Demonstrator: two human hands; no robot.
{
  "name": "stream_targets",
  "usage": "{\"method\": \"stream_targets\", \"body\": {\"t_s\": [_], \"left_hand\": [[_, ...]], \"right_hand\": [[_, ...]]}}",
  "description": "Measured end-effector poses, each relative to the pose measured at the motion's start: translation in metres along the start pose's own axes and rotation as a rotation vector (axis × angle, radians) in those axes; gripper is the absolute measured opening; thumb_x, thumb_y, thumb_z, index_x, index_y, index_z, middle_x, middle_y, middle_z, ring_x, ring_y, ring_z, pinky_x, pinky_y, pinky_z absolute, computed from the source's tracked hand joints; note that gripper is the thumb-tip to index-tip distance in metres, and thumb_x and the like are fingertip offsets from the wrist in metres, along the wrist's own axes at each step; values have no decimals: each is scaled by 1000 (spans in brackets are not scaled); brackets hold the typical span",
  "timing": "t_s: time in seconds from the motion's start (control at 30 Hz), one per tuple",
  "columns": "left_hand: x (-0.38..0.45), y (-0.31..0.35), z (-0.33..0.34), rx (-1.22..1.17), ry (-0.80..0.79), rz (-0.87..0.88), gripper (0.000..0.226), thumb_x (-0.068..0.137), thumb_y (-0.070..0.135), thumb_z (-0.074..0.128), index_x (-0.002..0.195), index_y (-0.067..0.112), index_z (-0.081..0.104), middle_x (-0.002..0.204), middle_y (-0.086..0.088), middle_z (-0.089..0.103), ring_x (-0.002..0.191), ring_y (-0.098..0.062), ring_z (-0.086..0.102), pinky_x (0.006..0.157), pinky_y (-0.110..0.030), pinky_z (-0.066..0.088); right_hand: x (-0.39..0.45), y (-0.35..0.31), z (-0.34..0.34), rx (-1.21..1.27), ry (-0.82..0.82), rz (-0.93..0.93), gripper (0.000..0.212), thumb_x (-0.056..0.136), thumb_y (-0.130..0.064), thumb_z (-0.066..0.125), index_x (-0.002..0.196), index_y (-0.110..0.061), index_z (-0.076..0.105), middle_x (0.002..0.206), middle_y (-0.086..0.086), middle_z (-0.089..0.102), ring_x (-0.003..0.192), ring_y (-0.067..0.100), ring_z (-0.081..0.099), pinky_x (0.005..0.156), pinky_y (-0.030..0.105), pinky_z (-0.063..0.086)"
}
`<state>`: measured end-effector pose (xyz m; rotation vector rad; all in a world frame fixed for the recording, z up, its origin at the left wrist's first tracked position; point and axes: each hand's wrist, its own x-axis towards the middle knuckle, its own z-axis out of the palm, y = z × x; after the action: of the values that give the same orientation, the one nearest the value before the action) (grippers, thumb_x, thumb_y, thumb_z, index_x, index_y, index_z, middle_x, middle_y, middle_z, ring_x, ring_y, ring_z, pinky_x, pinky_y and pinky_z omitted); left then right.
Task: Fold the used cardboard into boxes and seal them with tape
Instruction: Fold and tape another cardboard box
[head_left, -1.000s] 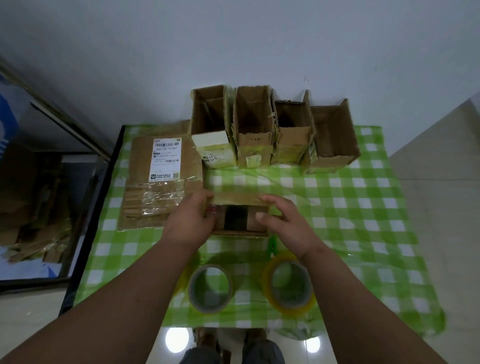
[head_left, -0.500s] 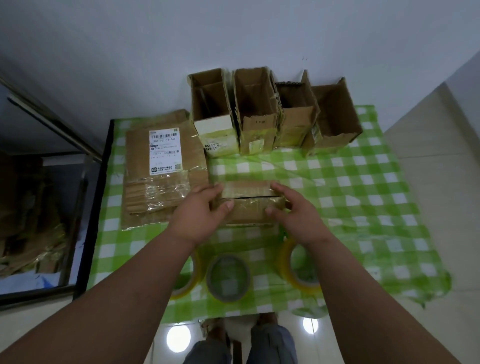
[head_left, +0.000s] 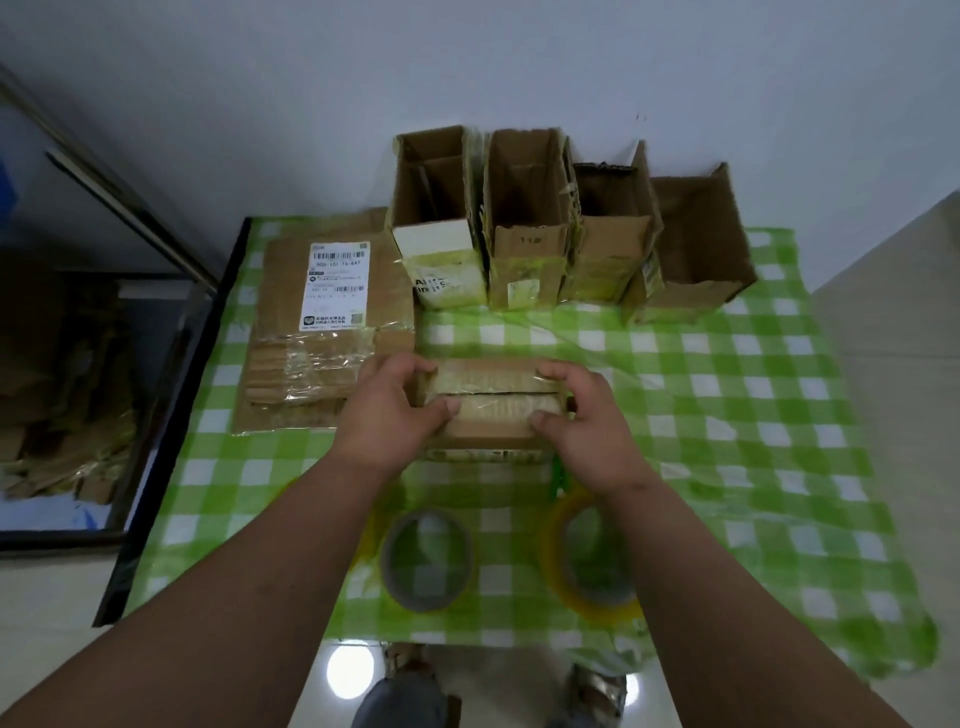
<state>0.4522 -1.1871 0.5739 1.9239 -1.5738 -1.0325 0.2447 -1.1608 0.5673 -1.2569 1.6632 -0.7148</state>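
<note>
A small brown cardboard box (head_left: 491, 410) stands on the green checked tablecloth (head_left: 727, 415) in the middle. Its two top flaps are folded down and meet along a thin dark seam. My left hand (head_left: 387, 415) grips the box's left end, thumb on the near flap. My right hand (head_left: 582, 421) grips its right end the same way. Two tape rolls lie near the table's front edge: a greyish one (head_left: 427, 558) and a yellow one (head_left: 589, 558).
Several open-topped cardboard boxes (head_left: 524, 228) stand in a row against the wall. A stack of flattened cardboard (head_left: 317, 332) with a white shipping label lies at the left. A black-framed bin (head_left: 67, 395) with cardboard scraps sits left of the table.
The box's flaps, open a second ago with the dark inside showing, are now folded shut under both hands. The view has shifted slightly.
</note>
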Motion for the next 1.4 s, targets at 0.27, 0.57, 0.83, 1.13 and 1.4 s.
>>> {"method": "stream_targets", "body": {"t_s": [0.27,0.57,0.83,1.13,1.4], "left_hand": [[-14,-2,19,-63,169,58,23,92,17,63,95,39,64,111,6,58,76,-11,60,78,-31,49],[-4,0,22,77,208,124,21,93,7,55,101,21,68,124,4,47,87,-17,57,70,-16,44],[2,6,19,480,217,425,25,86,-2,58,98,13,74,118,-3,58,111,-26,51,87,-32,39],[-11,-1,19,669,96,536,60,81,69,56,134,41,56,128,0,49,120,-25,42,99,-39,35],[-20,-9,17,771,61,556,61,93,57,51,149,43,32,146,7,34,133,-23,28,109,-41,30]], "right_hand": [[0,13,-13,-30,-66,-95,37,98,-24,59,133,-35,56,125,-10,41,111,7,45,99,22,35],[9,12,-4,-46,31,-124,31,98,-23,55,128,-33,59,121,-7,43,104,8,45,90,21,34],[15,12,-10,-165,55,-193,16,93,-29,62,107,-38,59,114,-2,55,97,17,56,79,29,42],[-2,14,-3,-281,125,-237,23,99,-33,52,122,-33,55,114,0,61,100,23,60,88,39,51],[-46,33,5,-260,448,-224,24,91,-33,63,110,-22,54,122,1,44,93,21,56,81,35,44]]}}
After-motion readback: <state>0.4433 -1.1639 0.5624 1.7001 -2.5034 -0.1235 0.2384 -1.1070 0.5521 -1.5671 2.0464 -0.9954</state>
